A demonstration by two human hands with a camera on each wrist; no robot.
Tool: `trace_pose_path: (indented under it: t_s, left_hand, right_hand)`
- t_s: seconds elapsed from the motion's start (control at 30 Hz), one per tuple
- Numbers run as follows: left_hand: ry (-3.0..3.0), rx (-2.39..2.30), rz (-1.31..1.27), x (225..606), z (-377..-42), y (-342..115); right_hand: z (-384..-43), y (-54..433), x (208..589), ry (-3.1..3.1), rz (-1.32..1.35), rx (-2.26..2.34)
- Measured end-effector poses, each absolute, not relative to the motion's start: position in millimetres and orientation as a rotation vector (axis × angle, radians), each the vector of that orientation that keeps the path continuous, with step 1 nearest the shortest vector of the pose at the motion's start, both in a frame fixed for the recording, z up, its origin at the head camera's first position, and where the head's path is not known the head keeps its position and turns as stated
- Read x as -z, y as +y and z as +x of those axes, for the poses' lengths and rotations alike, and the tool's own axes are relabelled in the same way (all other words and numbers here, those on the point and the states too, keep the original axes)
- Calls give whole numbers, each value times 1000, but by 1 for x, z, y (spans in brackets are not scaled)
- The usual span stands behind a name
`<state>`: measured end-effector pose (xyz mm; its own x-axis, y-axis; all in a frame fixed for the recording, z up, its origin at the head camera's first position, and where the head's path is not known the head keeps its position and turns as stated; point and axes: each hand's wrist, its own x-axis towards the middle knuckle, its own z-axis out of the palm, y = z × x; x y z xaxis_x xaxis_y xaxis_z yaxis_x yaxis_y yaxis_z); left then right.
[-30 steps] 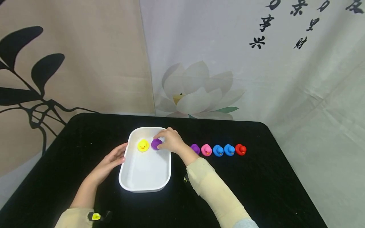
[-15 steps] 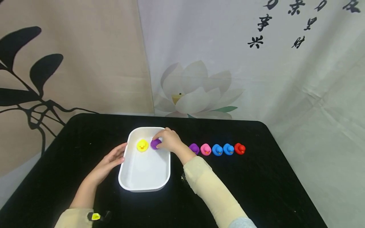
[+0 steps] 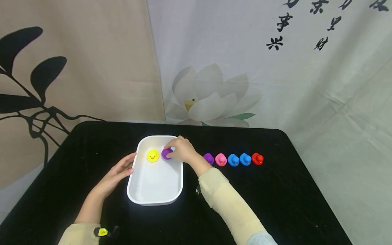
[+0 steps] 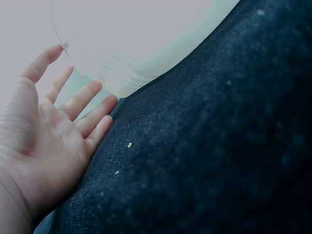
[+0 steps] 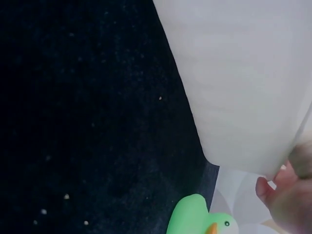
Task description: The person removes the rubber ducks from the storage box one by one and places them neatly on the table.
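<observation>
A white tray (image 3: 154, 190) stands on the black table, and a yellow rubber duck (image 3: 152, 155) sits upright inside it. Beside that duck, my right hand (image 3: 182, 149) reaches over the tray's right rim and pinches a purple rubber duck (image 3: 166, 154) between thumb and fingers. My left hand (image 3: 117, 172) lies along the tray's left side, its fairly straight fingertips at the rim. From the left wrist view, the palm of the left hand (image 4: 53, 141) holds nothing, and its fingers reach the tray wall (image 4: 141, 68). The right wrist view shows the right hand's fingers (image 5: 287, 190) past the tray's wall.
Right of the tray runs a row of rubber ducks: purple (image 3: 209, 159), pink (image 3: 221, 160), blue (image 3: 233, 160), another blue (image 3: 245, 159) and red (image 3: 257, 159). A green duck (image 5: 192, 217) shows in the right wrist view. Behind the table (image 3: 275, 197) hangs a printed cloth (image 3: 208, 41).
</observation>
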<state>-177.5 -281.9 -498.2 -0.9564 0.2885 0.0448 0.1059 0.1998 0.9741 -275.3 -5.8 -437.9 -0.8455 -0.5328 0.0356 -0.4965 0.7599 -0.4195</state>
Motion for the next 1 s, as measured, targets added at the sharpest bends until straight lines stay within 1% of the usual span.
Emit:
trace_pose_path:
  t_s: [0.2,0.43,1.0]
  left_hand:
    - [2308,-1868,380,497,-177,-282]
    - [2304,-1865,373,495,-175,-280]
    - [2298,-1880,379,496,-175,-281]
  right_hand:
    - [-271,-1,432,2879,-853,657]
    - [-266,5,424,2865,-795,816]
    - [-245,32,390,2887,-1055,1054]
